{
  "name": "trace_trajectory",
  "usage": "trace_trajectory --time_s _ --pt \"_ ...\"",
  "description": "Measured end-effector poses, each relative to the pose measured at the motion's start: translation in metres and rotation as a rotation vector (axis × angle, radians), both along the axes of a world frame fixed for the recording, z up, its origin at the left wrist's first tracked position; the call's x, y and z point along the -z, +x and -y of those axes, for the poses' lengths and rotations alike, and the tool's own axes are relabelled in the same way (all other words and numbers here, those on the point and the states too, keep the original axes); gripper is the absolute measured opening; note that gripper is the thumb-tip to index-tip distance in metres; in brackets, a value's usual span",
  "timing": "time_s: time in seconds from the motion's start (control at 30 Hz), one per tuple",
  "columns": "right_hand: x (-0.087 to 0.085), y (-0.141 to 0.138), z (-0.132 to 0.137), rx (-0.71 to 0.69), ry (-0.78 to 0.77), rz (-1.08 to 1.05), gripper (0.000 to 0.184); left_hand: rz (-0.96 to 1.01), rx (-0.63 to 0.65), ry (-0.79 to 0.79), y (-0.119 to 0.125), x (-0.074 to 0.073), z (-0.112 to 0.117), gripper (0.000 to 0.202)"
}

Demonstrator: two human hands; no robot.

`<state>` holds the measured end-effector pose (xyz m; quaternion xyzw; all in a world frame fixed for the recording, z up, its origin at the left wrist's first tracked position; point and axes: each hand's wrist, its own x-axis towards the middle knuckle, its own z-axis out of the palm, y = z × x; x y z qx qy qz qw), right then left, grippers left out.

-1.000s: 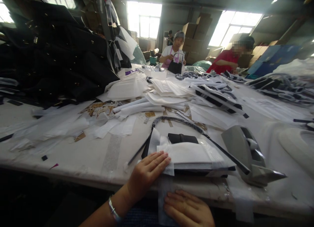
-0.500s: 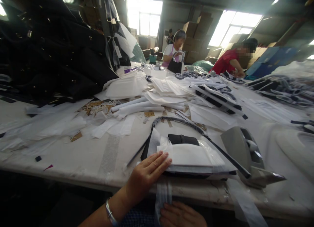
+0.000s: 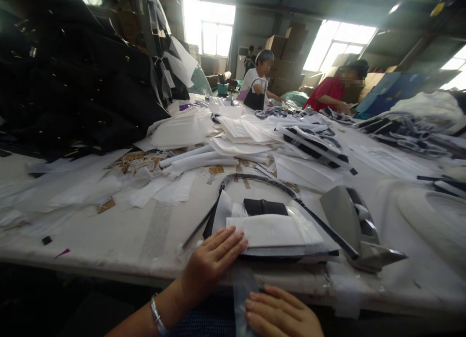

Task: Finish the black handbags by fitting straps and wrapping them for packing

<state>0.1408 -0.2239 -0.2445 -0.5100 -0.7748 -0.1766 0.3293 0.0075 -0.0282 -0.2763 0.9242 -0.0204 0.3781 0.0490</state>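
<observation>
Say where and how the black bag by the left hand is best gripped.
Pinch the bag's near edge, right of the left hand, probably from the front, thumb on top: the bag lies flat, and that edge runs beside the table's rim.

You've got a white sheet (image 3: 271, 230), black pouch (image 3: 265, 207), grey tape dispenser (image 3: 340, 215). Your bracelet (image 3: 156, 313) is silver, checked cloth (image 3: 206, 323) dark blue.
</observation>
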Motion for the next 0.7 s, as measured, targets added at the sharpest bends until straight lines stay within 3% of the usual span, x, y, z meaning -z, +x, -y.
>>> trace_trajectory --time_s 0.1,0.17,0.4,0.7 --pt "-0.022 0.016 -0.006 0.083 -0.026 -0.014 0.024 -0.012 -0.004 0.023 -0.001 -0.002 0.0 0.036" --pt "-0.027 0.026 -0.011 0.166 -0.019 -0.03 0.022 -0.006 -0.008 0.027 -0.001 -0.003 0.001 0.036" --pt "-0.008 0.04 -0.026 0.36 -0.049 -0.03 0.021 -0.008 0.006 0.011 -0.001 0.0 0.001 0.037" --pt "-0.002 0.035 -0.032 0.356 -0.08 0.05 0.025 -0.005 0.043 0.07 -0.002 -0.004 0.001 0.037"
